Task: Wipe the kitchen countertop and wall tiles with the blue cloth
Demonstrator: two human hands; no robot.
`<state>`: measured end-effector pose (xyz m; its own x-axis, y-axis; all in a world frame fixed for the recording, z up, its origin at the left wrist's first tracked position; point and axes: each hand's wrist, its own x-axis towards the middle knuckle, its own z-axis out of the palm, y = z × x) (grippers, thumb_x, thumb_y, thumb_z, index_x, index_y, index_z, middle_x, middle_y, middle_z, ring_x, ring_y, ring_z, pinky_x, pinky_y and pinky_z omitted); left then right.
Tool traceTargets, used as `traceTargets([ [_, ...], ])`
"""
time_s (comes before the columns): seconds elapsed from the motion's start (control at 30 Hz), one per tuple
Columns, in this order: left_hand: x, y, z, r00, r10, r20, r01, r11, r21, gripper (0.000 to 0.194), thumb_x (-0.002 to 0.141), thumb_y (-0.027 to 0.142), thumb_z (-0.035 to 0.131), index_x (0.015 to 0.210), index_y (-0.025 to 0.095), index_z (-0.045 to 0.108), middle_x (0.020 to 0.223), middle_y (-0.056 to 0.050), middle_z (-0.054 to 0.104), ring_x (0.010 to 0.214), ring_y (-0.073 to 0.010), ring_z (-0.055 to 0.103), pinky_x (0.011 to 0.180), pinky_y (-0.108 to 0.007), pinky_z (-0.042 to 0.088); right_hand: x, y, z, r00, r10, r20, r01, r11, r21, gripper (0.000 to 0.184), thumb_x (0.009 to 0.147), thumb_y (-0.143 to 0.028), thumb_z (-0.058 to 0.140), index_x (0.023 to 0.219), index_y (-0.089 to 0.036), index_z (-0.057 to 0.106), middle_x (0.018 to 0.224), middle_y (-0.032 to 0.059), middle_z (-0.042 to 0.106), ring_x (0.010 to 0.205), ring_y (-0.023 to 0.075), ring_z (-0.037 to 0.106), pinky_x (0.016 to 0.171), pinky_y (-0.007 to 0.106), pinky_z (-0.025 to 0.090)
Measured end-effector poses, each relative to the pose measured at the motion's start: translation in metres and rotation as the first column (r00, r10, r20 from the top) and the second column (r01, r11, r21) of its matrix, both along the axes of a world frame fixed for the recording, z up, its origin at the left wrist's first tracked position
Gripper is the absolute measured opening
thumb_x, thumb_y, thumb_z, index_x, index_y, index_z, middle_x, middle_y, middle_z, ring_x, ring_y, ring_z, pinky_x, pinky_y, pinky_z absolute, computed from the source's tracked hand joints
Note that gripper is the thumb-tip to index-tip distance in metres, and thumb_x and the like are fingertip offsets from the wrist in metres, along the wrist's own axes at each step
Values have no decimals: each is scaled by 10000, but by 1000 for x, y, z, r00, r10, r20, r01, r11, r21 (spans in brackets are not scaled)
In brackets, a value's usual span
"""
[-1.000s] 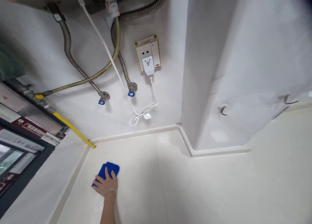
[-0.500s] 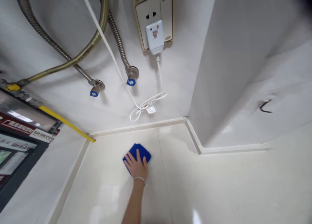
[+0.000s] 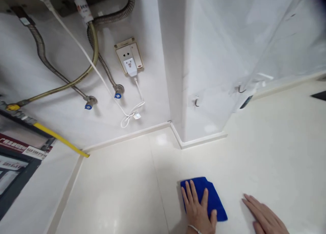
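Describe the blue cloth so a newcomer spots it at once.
Below the white wall spreads a cream surface with a thin seam. Right of that seam, under the spread left hand, lies the blue cloth, far broader than the small blue valve knobs on the wall.

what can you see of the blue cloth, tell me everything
The blue cloth is plain, deep blue and looks like soft fabric. It lies flat, spread at a slant, with a small step in its upper edge that may be a fold. It sits on a pale, glossy surface, to the right of a thin seam in the picture. The left hand rests palm down on it, fingers spread, hiding part of it.
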<state>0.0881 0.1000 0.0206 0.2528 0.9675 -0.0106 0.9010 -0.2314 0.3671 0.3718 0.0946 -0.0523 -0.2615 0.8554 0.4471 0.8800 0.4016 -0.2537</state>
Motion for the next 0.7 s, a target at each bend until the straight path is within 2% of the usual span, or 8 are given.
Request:
traceTargets([
  [0.07, -15, -11, 2, 999, -34, -19, 34, 999, 1, 889, 827, 439, 609, 1550, 360, 98, 1650, -100, -72, 1500, -449, 51, 1160, -738, 197, -5, 0, 6, 1000, -16, -9, 16, 1000, -16, 669, 866, -235, 430, 1528, -221, 333, 1511, 70, 465, 1364, 287, 468, 1180, 515, 343],
  [0.17, -46, -25, -6, 997, 9, -82, -4, 998, 58, 860, 818, 461, 617, 1539, 383, 155, 1655, -84, 9, 1503, -432, 98, 1160, -719, 222, -9, -2, 13, 1000, -23, -11, 23, 999, -36, 646, 872, -213, 413, 1516, -203, 353, 1511, 77, 466, 1381, 265, 449, 1197, 499, 317],
  [0.27, -82, -40, -18, 984, 112, -141, -92, 985, 143, 798, 811, 484, 626, 1512, 409, 253, 1656, -61, 120, 1501, -402, 170, 1171, -669, 252, -11, -3, 19, 999, -31, -9, 30, 998, -46, 648, 874, -203, 408, 1519, -190, 343, 1534, 88, 433, 1388, 256, 440, 1202, 490, 305],
  [0.37, -131, -51, -20, 936, 283, -211, -241, 949, 205, 652, 848, 474, 576, 1467, 407, 382, 1643, -63, 229, 1496, -368, 218, 1169, -611, 292, -11, -3, 21, 999, -37, 0, 37, 999, -32, 648, 877, -202, 410, 1521, -191, 338, 1540, 86, 424, 1387, 252, 440, 1201, 488, 305],
  [0.43, -172, -54, -14, 859, 429, -279, -364, 895, 258, 532, 892, 445, 495, 1419, 374, 486, 1616, -104, 302, 1479, -375, 261, 1152, -611, 304, -11, -3, 20, 999, -32, 6, 32, 999, -20, 651, 879, -203, 411, 1525, -195, 331, 1535, 82, 432, 1390, 254, 435, 1203, 493, 301],
  [0.47, -194, -54, -10, 794, 521, -314, -442, 849, 290, 503, 914, 412, 445, 1407, 338, 515, 1602, -132, 324, 1473, -380, 273, 1154, -612, 292, -11, -3, 20, 1000, -27, 8, 27, 1000, -16, 654, 880, -203, 410, 1528, -197, 324, 1533, 79, 435, 1392, 256, 433, 1203, 496, 300],
  [0.6, -292, -46, 9, 575, 726, -377, -628, 687, 366, 570, 926, 449, 336, 1410, 218, 530, 1552, -226, 358, 1448, -413, 300, 1156, -609, 260, -7, -4, 13, 1000, -16, 13, 16, 1000, -18, 674, 875, -225, 419, 1539, -223, 306, 1528, 63, 443, 1370, 276, 461, 1189, 509, 324],
  [0.7, -362, -25, 21, 418, 846, -331, -788, 519, 331, 629, 915, 504, 266, 1435, 231, 491, 1541, -222, 371, 1442, -406, 312, 1146, -596, 279, 0, -4, 4, 1000, -7, 17, 7, 1000, 5, 709, 850, -256, 447, 1544, -259, 301, 1509, 50, 470, 1323, 300, 512, 1160, 519, 368],
])
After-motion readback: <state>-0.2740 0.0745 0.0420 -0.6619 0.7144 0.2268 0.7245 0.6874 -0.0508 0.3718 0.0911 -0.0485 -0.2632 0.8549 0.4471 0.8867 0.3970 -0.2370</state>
